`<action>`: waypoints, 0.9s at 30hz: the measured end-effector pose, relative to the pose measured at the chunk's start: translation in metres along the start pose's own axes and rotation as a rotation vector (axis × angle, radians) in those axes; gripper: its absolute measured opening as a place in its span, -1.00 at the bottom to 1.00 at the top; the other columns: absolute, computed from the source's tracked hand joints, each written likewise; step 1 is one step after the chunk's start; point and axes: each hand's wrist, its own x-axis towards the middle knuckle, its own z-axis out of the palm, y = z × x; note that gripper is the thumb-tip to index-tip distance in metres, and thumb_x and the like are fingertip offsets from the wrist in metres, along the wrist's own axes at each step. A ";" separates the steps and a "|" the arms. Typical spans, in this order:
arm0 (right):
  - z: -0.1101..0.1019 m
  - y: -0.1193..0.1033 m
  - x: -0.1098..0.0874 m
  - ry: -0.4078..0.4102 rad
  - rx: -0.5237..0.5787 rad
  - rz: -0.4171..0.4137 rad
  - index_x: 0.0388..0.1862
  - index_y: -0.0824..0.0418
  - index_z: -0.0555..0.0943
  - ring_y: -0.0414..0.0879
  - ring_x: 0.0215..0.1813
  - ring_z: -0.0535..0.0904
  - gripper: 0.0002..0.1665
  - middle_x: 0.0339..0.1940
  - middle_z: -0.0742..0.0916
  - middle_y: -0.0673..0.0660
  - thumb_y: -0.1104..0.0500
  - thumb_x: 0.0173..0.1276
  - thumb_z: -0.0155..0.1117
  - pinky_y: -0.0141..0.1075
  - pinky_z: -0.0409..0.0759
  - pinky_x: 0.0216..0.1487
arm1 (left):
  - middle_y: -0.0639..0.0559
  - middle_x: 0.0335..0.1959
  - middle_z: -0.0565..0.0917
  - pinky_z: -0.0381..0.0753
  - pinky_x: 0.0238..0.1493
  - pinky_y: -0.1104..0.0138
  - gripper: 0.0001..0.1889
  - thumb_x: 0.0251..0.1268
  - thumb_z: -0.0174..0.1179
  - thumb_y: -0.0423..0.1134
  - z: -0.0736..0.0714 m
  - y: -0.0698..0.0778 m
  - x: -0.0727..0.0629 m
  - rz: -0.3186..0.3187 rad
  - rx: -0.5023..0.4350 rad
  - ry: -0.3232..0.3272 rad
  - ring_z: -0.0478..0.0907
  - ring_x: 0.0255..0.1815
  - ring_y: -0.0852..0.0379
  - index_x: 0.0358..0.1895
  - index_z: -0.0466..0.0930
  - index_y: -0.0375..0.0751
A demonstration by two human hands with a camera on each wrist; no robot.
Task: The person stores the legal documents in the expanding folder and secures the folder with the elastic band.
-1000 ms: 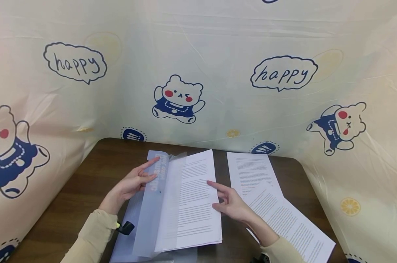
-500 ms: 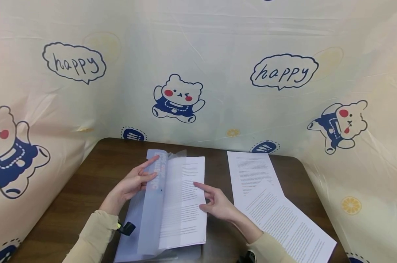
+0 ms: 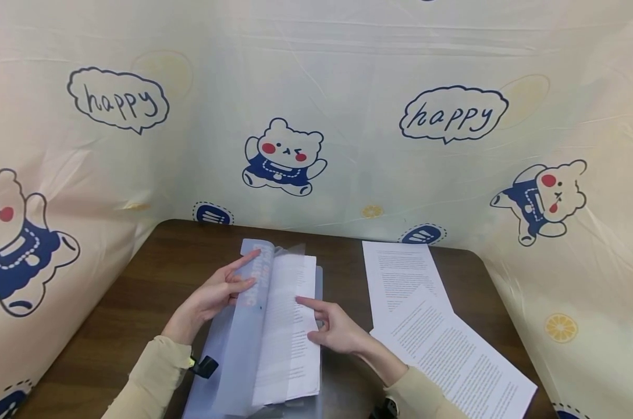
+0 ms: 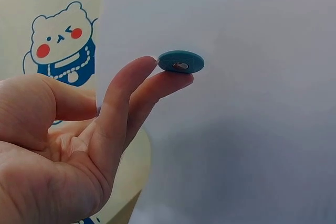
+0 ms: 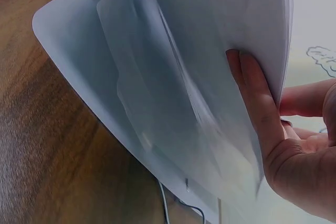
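In the head view a translucent blue plastic document folder point(image 3: 245, 349) stands part open, its cover raised. My left hand point(image 3: 212, 297) pinches the cover's left side, thumb and fingers on opposite faces. A round teal button point(image 4: 181, 62) on the folder shows by those fingertips in the left wrist view. With my right hand point(image 3: 337, 329) I pinch a stack of printed sheets point(image 3: 303, 349) at its right edge. The stack's left part lies behind the clear plastic, inside the folder. From below, in the right wrist view, fingers point(image 5: 252, 87) press the sheets' underside.
Two more printed sheets, an upper one point(image 3: 400, 270) and a lower one point(image 3: 458, 355), lie overlapping at the right on the brown wooden table point(image 3: 138, 291). A thin cord point(image 5: 164, 203) hangs by the folder's edge. Patterned cloth point(image 3: 348, 116) closes off the back and sides.
My right hand has moved left with the sheets, and more of the stack is behind the folder's plastic. My left hand has shifted slightly right, still holding the cover.
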 end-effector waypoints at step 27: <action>0.025 0.017 0.019 -0.014 -0.047 -0.007 0.73 0.34 0.30 -0.40 -0.62 0.21 -0.05 0.30 0.68 0.43 0.58 0.36 0.26 -0.54 0.29 -0.51 | 0.24 -0.64 0.44 0.50 -0.41 0.50 -0.21 0.71 0.20 -0.25 0.004 -0.001 -0.005 0.029 0.015 0.049 0.41 -0.62 0.26 0.83 0.06 0.11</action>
